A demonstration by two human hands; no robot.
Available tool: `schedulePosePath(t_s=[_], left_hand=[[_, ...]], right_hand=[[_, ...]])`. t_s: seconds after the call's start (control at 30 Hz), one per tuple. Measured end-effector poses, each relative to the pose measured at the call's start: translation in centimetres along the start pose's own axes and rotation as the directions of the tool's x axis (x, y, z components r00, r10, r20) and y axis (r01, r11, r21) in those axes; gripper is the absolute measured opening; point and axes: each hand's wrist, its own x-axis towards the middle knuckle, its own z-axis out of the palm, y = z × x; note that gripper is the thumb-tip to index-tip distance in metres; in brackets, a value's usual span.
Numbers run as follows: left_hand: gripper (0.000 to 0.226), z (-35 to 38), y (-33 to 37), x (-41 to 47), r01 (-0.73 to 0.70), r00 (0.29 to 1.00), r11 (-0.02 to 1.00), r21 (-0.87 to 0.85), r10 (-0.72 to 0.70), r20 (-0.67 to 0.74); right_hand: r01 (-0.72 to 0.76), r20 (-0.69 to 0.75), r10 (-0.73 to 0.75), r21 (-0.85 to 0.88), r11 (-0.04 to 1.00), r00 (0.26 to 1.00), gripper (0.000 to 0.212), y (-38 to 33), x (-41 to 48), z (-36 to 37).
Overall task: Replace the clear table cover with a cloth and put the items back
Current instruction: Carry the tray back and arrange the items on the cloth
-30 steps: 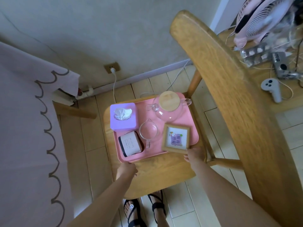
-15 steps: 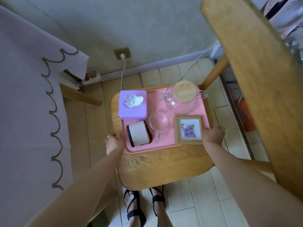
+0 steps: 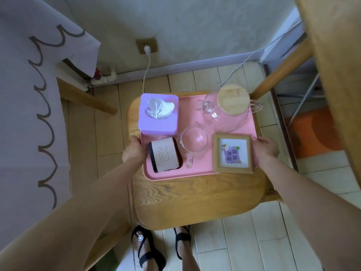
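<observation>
Our hands have slid from the tray's near corners to its sides. The left hand now holds the 9 o'clock rim of the tray, thumb on top and the other fingers hidden under the edge. The right hand curls over the 3 o'clock rim, just beside the frame.

The tray is pink, shallow and rectangular with rounded corners. It sits over the far half of the wooden chair seat, and we cannot tell whether it has left the wood.

On the tray:
- At 10 o'clock stands a lilac tissue box with a white tissue puffing from its top.
- At 1 o'clock is a glass teapot with a round wooden lid.
- In the middle is a clear cup, its handle pointing to 6.
- At 8 o'clock lies a beige device with black ends and small squares on its face.
- At 4 o'clock the wood-edged frame lies flat, showing a purple picture.

Well off at 9 o'clock hangs the pale cloth with its grey scalloped border.
</observation>
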Motion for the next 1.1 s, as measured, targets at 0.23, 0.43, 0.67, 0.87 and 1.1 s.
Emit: schedulePosePath(t_s=[0.23, 0.43, 0.67, 0.87, 1.1], left_hand=[[0.013, -1.1, -0.7, 1.4, -0.065, 0.991, 0.996, -0.055, 0.071, 0.116], [0.011, -2.4, -1.5, 0.3, -0.060, 0.985, 0.986, -0.154, 0.084, 0.152], [0.015, -5.6, -1.9, -1.0, -0.072, 0.989, 0.986, -0.150, 0.090, 0.117], [0.013, -10.9, -2.0, -3.7, -0.050, 0.996, 0.999, 0.022, 0.048, 0.073], [0.014, -18.7, -2.5, -7.5, -0.027, 0.999, 0.997, 0.077, 0.029, -0.029]], right_hand=[[-0.167, 0.005, 0.169, 0.186, 0.968, 0.986, 0.018, -0.4, -0.8, 0.6], [-0.212, 0.006, 0.216, 0.225, 0.951, 0.976, 0.010, -0.2, -2.8, 0.7], [-0.233, 0.001, 0.244, 0.301, 0.925, 0.970, 0.003, -1.7, -5.7, -0.3], [-0.233, 0.023, 0.239, 0.329, 0.915, 0.971, 0.012, -3.9, -9.9, -2.0], [-0.200, 0.041, 0.196, 0.259, 0.945, 0.980, 0.022, -7.9, -15.7, -4.5]])
